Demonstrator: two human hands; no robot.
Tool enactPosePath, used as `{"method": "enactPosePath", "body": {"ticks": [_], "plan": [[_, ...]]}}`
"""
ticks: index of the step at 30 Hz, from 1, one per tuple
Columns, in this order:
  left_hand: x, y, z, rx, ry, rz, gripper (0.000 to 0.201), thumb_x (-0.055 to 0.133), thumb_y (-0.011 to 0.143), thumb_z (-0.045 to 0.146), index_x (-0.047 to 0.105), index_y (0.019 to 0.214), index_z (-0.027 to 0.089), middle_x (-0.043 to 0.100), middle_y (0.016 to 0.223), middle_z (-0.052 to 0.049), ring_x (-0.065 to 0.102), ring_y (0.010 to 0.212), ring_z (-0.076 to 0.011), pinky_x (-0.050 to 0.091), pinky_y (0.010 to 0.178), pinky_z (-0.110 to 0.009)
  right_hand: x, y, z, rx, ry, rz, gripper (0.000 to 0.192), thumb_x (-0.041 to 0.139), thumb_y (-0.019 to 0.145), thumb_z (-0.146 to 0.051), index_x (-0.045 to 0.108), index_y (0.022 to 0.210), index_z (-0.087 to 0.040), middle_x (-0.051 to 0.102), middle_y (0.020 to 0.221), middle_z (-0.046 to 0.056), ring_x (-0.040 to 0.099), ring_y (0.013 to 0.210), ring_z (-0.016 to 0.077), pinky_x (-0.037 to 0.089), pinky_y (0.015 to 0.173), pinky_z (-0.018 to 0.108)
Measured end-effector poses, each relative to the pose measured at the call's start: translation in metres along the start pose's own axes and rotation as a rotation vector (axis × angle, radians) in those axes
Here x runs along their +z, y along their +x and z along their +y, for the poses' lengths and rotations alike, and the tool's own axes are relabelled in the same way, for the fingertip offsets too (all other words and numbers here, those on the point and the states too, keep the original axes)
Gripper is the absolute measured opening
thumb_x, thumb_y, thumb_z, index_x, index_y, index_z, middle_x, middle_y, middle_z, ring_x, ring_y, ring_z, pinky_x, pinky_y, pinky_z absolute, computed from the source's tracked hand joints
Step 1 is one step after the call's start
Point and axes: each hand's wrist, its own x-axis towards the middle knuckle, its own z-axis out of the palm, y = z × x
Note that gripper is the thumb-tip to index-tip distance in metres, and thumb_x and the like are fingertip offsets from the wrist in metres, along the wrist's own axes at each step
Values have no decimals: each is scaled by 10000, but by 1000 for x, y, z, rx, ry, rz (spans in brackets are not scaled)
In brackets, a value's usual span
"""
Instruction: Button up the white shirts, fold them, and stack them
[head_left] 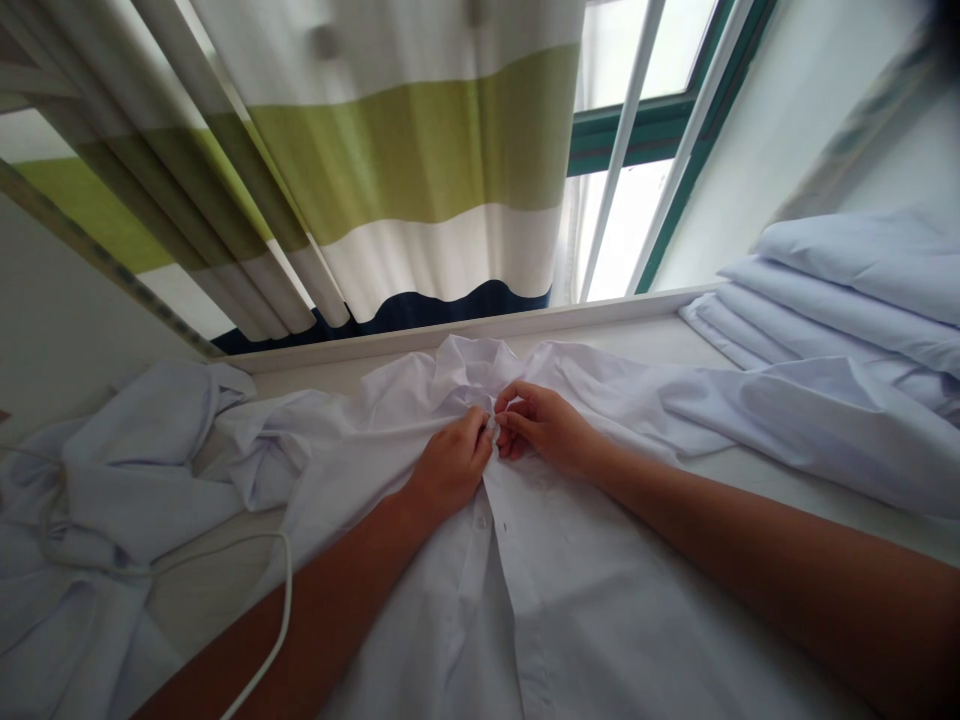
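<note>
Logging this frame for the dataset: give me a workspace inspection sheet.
Surface: white table, mostly covered in cloth.
Job's things: white shirt spread flat, front placket up, collar towards the window.
Clutter: crumpled white garment at left; folded white stack at right.
Hands: left hand and right hand both pinch the shirt below the collar.
Cables: white cord loops across the left side.
Surroundings: striped curtain, green-framed window.

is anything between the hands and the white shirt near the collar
Nothing visible. The left hand and the right hand both rest directly on the white shirt, pinching its front edges together just below the collar. The white cord lies off to the left, clear of both hands.
</note>
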Motion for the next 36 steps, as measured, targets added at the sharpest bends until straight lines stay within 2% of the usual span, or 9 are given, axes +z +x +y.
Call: {"method": "enactPosePath", "body": {"ticks": [13, 17, 24, 36], "plan": [[-3, 0, 0, -2, -143, 37, 167, 447, 967, 258, 467, 808, 211, 454, 692, 55, 423, 647, -129, 314, 635, -274, 0, 0, 1, 5, -9, -7, 211, 648, 890, -384, 524, 931, -218, 672, 661, -24, 674, 595, 149, 573, 553, 267], [-2, 0, -3, -23, -217, 61, 180, 461, 964, 275, 494, 802, 204, 466, 704, 51, 432, 664, -127, 329, 638, -266, 1, 0, -1, 3, -6, 3, 250, 662, 883, -422, 532, 934, -214, 674, 662, -18, 672, 594, 150, 572, 552, 271], [0, 1, -5, -37, -240, 63, 225, 438, 982, 323, 566, 849, 195, 588, 778, 19, 511, 715, -146, 377, 674, -272, 0, 1, -3, -1, 38, -4, 261, 687, 863, -416, 536, 918, -210, 666, 642, -24, 673, 585, 152, 568, 545, 267], [-1, 3, -3, -64, -290, 92, 200, 465, 953, 295, 521, 790, 195, 522, 724, 32, 478, 698, -139, 371, 662, -267, 2, 0, -4, 9, 3, 4, 343, 717, 843, -495, 563, 890, -193, 673, 664, -2, 656, 580, 146, 565, 542, 268]]}}
